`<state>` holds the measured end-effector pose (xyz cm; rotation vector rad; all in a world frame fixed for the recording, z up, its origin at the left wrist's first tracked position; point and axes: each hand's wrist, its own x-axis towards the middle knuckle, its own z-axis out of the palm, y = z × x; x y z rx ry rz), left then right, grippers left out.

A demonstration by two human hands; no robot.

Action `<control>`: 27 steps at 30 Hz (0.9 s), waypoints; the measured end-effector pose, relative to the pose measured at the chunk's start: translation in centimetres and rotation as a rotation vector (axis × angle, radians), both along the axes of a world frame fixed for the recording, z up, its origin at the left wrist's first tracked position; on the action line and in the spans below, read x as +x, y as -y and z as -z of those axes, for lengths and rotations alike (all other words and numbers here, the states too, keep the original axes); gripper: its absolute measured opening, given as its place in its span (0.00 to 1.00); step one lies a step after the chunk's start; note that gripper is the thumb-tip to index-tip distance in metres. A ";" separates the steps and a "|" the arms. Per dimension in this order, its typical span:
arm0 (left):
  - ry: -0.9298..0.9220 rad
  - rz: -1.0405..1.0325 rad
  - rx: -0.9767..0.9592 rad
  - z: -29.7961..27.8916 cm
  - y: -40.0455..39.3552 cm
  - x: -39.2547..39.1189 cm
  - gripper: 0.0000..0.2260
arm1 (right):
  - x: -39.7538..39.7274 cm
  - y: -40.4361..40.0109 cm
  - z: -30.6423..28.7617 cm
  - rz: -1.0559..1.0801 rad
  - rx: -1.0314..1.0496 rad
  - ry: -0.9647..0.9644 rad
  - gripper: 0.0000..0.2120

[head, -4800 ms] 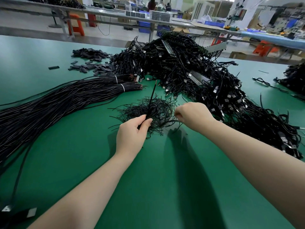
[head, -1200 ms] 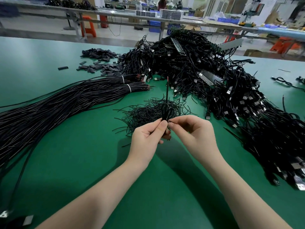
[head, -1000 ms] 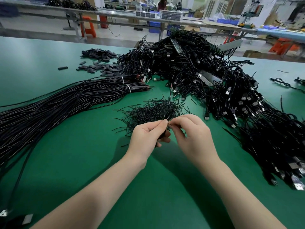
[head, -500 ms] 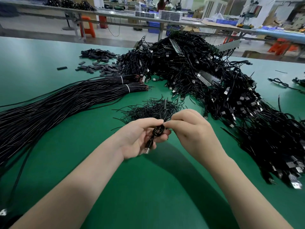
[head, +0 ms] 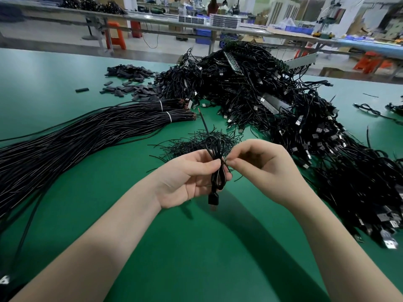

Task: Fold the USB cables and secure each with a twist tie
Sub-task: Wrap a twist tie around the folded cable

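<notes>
Head view: at frame centre the left hand (head: 187, 179) grips a folded USB cable (head: 217, 164), its long axis upright, plug pointing down, free end slanting toward upper left. Right hand (head: 261, 168) pinches the twist tie (head: 226, 163) at its middle.

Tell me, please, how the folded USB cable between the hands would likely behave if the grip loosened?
The folded USB cable looks thin and floppy; its loops would probably spring apart. Its plug dangles below the left hand, so it likely swings. The twist tie the right hand pinches seems bendable.
</notes>
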<state>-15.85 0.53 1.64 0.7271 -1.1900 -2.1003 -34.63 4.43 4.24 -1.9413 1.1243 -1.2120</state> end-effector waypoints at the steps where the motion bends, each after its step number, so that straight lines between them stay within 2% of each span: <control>1: -0.007 0.008 -0.008 0.0 0.0 0.0 0.09 | 0.1 0.0 0.1 -0.025 0.068 0.091 0.09; 3: -0.021 0.021 -0.034 -0.1 -0.1 0.0 0.05 | 0.2 0.1 0.3 -0.063 0.200 0.276 0.06; 5: -0.028 0.020 -0.072 -0.2 -0.2 -0.1 0.06 | 0.4 0.2 0.6 -0.094 0.334 0.462 0.08; 7: -0.022 -0.023 -0.100 -0.4 -0.3 -0.2 0.06 | 0.6 0.3 0.9 -0.082 0.434 0.544 0.09; 12: 0.080 -0.157 -0.179 -0.2 -0.4 -0.5 0.05 | 0.7 0.4 1.4 0.108 0.550 0.312 0.16; 17: 0.169 -0.223 -0.302 0.4 -0.5 -1.2 0.07 | 0.2 0.5 1.2 0.136 0.701 0.356 0.13; 21: 0.199 -0.219 -0.428 0.2 -0.5 -1.0 0.08 | -0.1 0.4 1.0 0.106 0.635 0.359 0.11; 24: 0.206 -0.272 -0.451 0.0 -0.6 -1.0 0.08 | 0.1 0.2 0.8 0.146 0.505 0.246 0.04; 27: 0.222 -0.359 -0.419 -0.1 -0.8 -1.2 0.09 | 0.4 0.3 0.9 0.251 0.273 0.042 0.06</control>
